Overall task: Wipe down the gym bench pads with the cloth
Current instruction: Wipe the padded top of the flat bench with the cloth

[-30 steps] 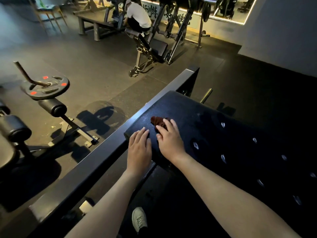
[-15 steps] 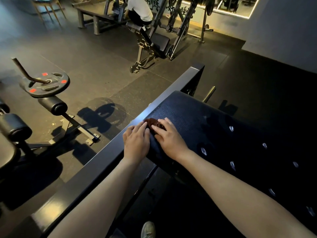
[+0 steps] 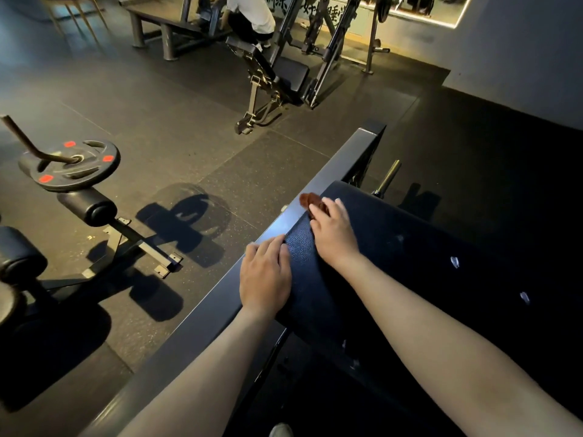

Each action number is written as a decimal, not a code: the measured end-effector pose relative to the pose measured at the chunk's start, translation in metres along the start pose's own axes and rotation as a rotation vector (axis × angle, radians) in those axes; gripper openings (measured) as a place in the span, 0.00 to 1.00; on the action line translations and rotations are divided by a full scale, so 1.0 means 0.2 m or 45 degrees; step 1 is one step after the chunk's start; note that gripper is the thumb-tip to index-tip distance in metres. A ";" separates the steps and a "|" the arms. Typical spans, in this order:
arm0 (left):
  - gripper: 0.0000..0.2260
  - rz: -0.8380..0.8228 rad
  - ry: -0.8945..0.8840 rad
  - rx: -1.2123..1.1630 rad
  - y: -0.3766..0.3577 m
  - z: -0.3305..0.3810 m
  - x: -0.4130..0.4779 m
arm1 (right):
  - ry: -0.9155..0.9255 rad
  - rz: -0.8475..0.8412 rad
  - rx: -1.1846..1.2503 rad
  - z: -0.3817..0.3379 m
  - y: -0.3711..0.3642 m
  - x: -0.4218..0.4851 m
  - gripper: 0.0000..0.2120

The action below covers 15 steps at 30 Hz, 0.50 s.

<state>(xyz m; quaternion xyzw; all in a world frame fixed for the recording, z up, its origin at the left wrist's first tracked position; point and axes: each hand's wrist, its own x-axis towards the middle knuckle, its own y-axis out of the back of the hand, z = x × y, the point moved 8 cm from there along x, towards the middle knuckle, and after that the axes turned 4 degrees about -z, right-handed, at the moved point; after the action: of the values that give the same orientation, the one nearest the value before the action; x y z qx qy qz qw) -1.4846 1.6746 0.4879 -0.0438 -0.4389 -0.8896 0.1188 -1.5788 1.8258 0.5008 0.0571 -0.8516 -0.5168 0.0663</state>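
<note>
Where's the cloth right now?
Head view, centre: cloth partly under the right hand, at the left edge of the bench pad, beside the frame bar.

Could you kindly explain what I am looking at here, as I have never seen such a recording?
There is no machine here: a person wears a wide-angle camera on the head, so the single view looks forward and down along both forearms. The right hand presses a small reddish-brown cloth, fingers fairly straight, onto the edge of a black bench pad. The left hand lies flat where the pad meets the metal frame beam, holding nothing. To the left a weight plate sits on another machine; another person is at a bench further back.
</note>
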 end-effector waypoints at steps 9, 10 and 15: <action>0.18 0.077 0.104 -0.266 0.04 -0.04 -0.02 | 0.505 -0.071 0.204 -0.34 -0.09 -0.28 0.14; 0.18 0.088 0.103 -0.286 0.04 -0.04 -0.02 | 0.520 -0.087 0.187 -0.34 -0.08 -0.28 0.16; 0.17 0.104 0.085 -0.288 0.04 -0.05 -0.02 | 0.078 -0.075 0.066 -0.11 -0.03 -0.11 0.18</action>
<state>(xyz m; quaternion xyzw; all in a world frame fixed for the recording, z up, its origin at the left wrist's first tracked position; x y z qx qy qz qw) -1.4791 1.6626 0.4880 -0.0452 -0.3293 -0.9288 0.1639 -1.5541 1.8079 0.5045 0.0997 -0.8602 -0.4943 0.0758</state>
